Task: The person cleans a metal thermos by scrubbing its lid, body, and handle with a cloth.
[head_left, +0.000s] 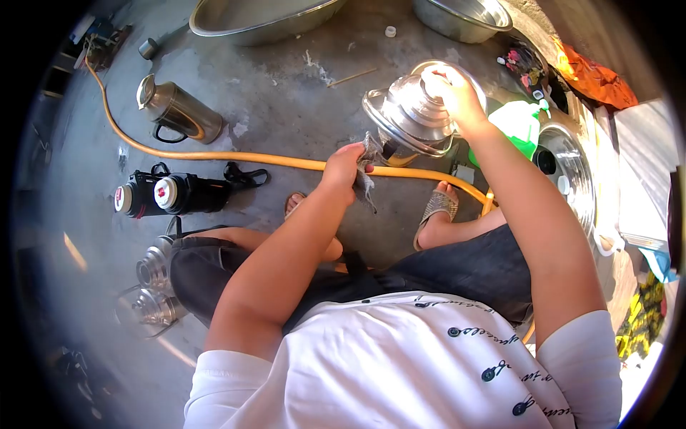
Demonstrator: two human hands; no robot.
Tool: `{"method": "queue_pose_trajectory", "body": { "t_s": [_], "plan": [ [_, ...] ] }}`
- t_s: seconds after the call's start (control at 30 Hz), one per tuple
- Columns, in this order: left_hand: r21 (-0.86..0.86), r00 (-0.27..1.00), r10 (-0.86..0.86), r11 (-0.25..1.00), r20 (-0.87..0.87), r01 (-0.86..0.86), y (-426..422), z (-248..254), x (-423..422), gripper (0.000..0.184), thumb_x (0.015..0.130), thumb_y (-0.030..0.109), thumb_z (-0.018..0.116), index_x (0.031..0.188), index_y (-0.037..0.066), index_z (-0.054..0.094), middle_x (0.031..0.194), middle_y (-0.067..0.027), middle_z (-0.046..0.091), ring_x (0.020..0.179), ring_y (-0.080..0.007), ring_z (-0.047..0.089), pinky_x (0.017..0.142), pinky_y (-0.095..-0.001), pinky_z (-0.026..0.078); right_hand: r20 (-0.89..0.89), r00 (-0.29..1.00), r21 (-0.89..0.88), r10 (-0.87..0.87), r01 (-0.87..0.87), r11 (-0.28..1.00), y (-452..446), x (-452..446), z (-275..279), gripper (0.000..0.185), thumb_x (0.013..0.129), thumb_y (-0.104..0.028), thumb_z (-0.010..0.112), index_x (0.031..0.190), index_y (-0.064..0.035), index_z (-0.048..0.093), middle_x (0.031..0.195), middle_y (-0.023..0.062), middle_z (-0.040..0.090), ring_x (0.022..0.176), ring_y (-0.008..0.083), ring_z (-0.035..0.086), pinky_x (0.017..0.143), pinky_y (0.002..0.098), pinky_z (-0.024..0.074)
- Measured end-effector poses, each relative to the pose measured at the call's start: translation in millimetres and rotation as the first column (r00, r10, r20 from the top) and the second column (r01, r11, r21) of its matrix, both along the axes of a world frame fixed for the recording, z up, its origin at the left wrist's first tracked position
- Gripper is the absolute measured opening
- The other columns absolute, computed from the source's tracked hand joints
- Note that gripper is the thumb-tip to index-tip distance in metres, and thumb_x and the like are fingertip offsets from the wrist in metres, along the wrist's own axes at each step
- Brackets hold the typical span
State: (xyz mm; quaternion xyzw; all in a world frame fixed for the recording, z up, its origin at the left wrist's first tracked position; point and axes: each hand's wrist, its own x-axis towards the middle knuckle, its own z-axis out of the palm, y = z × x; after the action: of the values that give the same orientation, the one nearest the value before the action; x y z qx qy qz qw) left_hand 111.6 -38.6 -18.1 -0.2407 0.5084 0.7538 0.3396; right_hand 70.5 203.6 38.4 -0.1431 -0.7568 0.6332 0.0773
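Note:
My right hand [456, 91] is closed around the narrow top of a shiny metal thermos flask [416, 114] with a stepped shoulder and a looped handle. The flask stands in front of me, above the yellow hose [279, 160]. My left hand [343, 168] grips a crumpled grey cloth [369, 171] just left of the flask, apart from it. Part of the flask's body is hidden beneath its wide shoulder and handle.
A steel jug [182, 113] lies to the left, with two black flasks [196, 193] nearer me. More metal flasks [148, 309] sit by my knee. Large metal basins [275, 32] line the back. A green container [516, 129] and a steel basin [575, 161] are right.

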Motion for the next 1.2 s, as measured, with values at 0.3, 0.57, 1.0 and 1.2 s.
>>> {"method": "queue_pose_trajectory", "body": {
  "t_s": [0.3, 0.57, 1.0, 1.2],
  "plan": [
    [-0.005, 0.999, -0.032, 0.999, 0.042, 0.032, 8, 7, 35, 0.026, 0.095, 0.024, 0.054, 0.116, 0.008, 0.055, 0.089, -0.0046, 0.061, 0.070, -0.0160, 0.058, 0.052, -0.0331, 0.049, 0.027, 0.949, -0.258, -0.314, 0.310, 0.915, 34, 92, -7, 0.015, 0.087, -0.014, 0.061, 0.100, -0.0068, 0.061, 0.091, 0.0004, 0.059, 0.085, 0.0098, 0.056, 0.076, 0.0257, 0.0455],
    [0.144, 0.996, -0.090, 0.986, 0.003, 0.088, 53, -2, 51, 0.025, 0.095, 0.016, 0.054, 0.119, 0.007, 0.053, 0.100, -0.0071, 0.062, 0.080, -0.0187, 0.060, 0.067, -0.0342, 0.053, 0.537, 0.807, -0.363, 0.245, -0.041, 0.931, -18, 153, -22, 0.044, 0.097, -0.046, 0.053, 0.123, -0.0100, 0.050, 0.106, 0.0050, 0.061, 0.099, 0.0163, 0.059, 0.085, 0.0342, 0.0488],
    [0.183, 0.988, -0.132, 0.972, -0.077, 0.144, 62, -12, 64, 0.032, 0.097, 0.014, 0.049, 0.128, 0.009, 0.052, 0.109, -0.0053, 0.063, 0.094, -0.0161, 0.059, 0.085, -0.0360, 0.049, 0.466, 0.792, -0.337, 0.395, -0.253, 0.907, -29, 154, -40, 0.046, 0.092, -0.020, 0.060, 0.132, -0.0030, 0.044, 0.095, 0.0091, 0.066, 0.074, 0.0138, 0.063, 0.060, 0.0268, 0.0517],
    [-0.086, 0.961, -0.223, 0.974, -0.163, 0.211, 60, 21, 57, 0.038, 0.095, 0.022, 0.052, 0.132, 0.012, 0.051, 0.116, 0.0010, 0.061, 0.106, -0.0140, 0.055, 0.090, -0.0320, 0.039, 0.564, 0.790, -0.251, 0.243, -0.116, 0.961, -4, 143, -43, 0.025, 0.094, -0.025, 0.048, 0.107, -0.0057, 0.058, 0.088, 0.0029, 0.061, 0.070, 0.0127, 0.058, 0.061, 0.0281, 0.0509]
  ]
}}
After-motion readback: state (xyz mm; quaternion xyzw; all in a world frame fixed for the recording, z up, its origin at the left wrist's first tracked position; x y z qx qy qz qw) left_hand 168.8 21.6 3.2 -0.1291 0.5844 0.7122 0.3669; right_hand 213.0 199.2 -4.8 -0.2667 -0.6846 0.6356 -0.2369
